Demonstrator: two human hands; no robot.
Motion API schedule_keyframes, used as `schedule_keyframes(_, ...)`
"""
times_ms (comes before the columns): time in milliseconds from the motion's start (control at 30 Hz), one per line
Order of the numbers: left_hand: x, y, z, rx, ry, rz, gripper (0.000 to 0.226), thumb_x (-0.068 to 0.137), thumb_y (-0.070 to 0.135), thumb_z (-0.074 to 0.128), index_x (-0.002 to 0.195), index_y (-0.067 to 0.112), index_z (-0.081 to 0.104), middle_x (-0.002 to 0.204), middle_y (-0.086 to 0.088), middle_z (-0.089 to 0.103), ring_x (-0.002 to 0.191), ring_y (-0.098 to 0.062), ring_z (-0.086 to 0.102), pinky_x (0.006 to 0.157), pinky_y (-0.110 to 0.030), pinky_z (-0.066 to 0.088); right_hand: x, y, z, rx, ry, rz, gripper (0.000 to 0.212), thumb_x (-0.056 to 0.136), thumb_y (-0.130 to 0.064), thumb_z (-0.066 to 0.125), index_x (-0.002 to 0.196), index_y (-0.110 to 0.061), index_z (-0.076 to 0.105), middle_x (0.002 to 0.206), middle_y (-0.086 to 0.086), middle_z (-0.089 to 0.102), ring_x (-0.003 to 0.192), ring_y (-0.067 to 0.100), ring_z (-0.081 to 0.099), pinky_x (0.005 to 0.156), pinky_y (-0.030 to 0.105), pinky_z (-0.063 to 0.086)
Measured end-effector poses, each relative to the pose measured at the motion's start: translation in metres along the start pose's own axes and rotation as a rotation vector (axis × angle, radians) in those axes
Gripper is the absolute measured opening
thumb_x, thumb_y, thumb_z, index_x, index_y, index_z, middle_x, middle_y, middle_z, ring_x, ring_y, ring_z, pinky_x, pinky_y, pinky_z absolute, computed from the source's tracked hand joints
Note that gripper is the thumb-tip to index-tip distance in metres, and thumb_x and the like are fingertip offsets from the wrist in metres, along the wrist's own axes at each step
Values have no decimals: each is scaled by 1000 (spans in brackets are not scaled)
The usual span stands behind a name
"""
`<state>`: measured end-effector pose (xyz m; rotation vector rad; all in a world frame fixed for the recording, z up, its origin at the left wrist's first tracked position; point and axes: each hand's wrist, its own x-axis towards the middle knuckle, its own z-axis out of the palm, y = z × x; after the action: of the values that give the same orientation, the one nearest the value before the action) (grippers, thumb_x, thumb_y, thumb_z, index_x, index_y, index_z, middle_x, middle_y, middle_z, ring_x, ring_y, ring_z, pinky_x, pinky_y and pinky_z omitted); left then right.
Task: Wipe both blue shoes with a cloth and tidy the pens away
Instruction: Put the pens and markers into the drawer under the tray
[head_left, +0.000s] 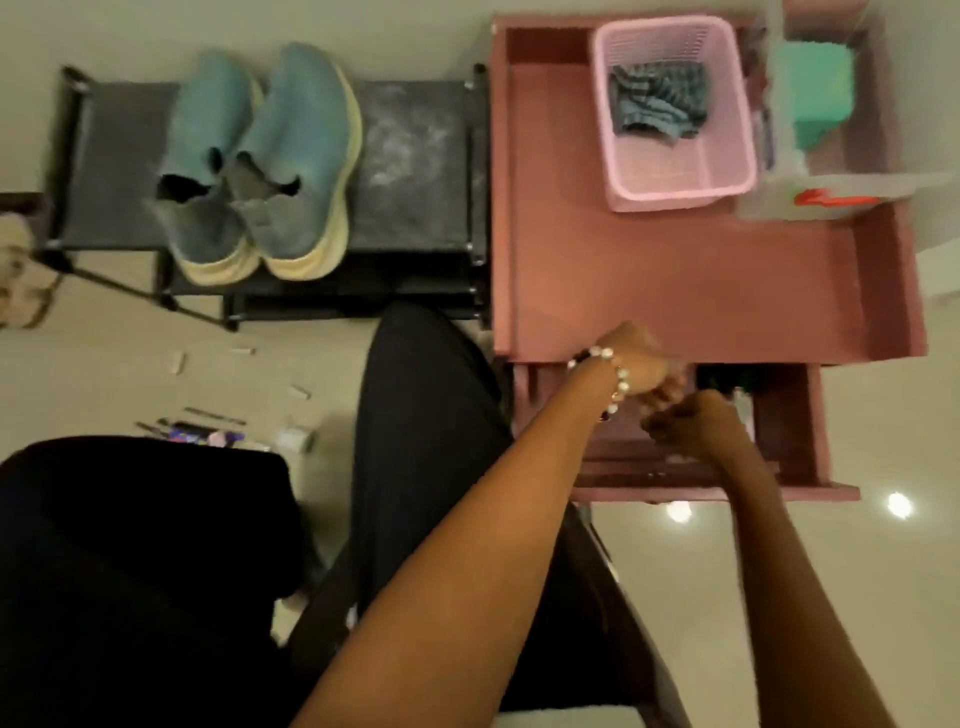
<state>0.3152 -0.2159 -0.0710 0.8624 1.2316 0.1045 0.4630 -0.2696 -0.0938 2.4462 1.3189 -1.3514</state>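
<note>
Two blue shoes (208, 166) (301, 161) with cream soles stand side by side on a black shoe rack (415, 171). A striped grey-blue cloth (657, 101) lies in a pink basket (675, 182) on the pink desk (675, 280). Both my hands are over the desk's open drawer (789, 415). My left hand (639, 364), with a bead bracelet at the wrist, has its fingers curled at the drawer's inner edge. My right hand (696, 421) is curled just below it, inside the drawer. Blur hides whether either hand holds anything. Pen-like items (208, 423) lie on the floor at the left.
A green box (815, 98) and a clear container with a red object (831, 198) stand at the desk's far right. Small scraps (179, 361) dot the floor. My dark-clothed legs (415, 415) are in front of the rack. A sandal (21, 270) sits at the left edge.
</note>
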Motion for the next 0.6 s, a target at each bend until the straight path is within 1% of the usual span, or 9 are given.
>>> schedule_keyframes(33,-30,14,-16,-70,-36,100,29,94,24,58,90,-3,67,84,-17,70,65,-19,69,64,-29,59,-17,-13,-1,72,-73,-36,11,81,-8,71,73,-2,69,78,19,71,75,30,68,79,47,55)
schedule_keyframes(100,-91,30,-50,-236,-54,249,20,97,18,55,90,2,65,80,-13,67,59,-14,64,58,-24,53,-53,-45,-4,164,-122,-147,14,86,-6,65,73,0,65,78,20,69,70,30,66,73,45,53)
schedule_keyframes(167,-137,12,-100,-371,101,400,15,98,15,53,89,9,65,75,-6,66,59,-12,63,58,-23,51,-84,-88,-2,151,-31,-352,13,86,-10,66,75,-2,66,68,13,67,61,17,65,63,30,53)
schedule_keyframes(200,-155,-3,-127,-423,236,450,15,98,15,53,90,12,65,73,-3,66,59,-11,62,59,-22,50,-97,-111,5,184,15,-435,12,86,-12,67,76,-5,67,65,9,65,55,9,62,59,22,51)
schedule_keyframes(233,-172,-21,-155,-476,372,467,15,98,16,53,92,15,66,72,0,67,59,-10,61,60,-22,49,-108,-137,13,249,36,-509,12,86,-14,67,76,-9,67,65,6,64,53,7,59,57,21,49)
schedule_keyframes(300,-202,-60,-207,-573,600,447,13,98,19,53,98,16,66,74,2,67,61,-9,60,61,-22,48,-123,-192,39,322,27,-657,14,87,-15,66,73,-16,65,65,7,64,55,10,57,55,25,47)
schedule_keyframes(400,-232,-135,-273,-647,834,334,20,96,26,56,109,13,66,80,3,69,66,-10,60,65,-25,49,-139,-278,102,310,-127,-826,6,87,-13,64,81,-12,66,65,6,63,54,9,57,48,16,44)
schedule_keyframes(500,-248,-214,-314,-744,942,184,26,95,30,57,113,13,65,90,1,70,76,-14,62,71,-29,50,-140,-346,188,109,-376,-865,4,88,-10,63,84,-11,66,69,9,64,55,12,58,48,16,44)
schedule_keyframes(600,-241,-292,-335,-918,1018,45,25,96,26,56,114,11,63,96,-4,70,74,-15,61,68,-29,50,-116,-382,279,-264,-569,-866,5,85,-14,66,82,-17,66,75,8,69,61,15,63,54,26,50)
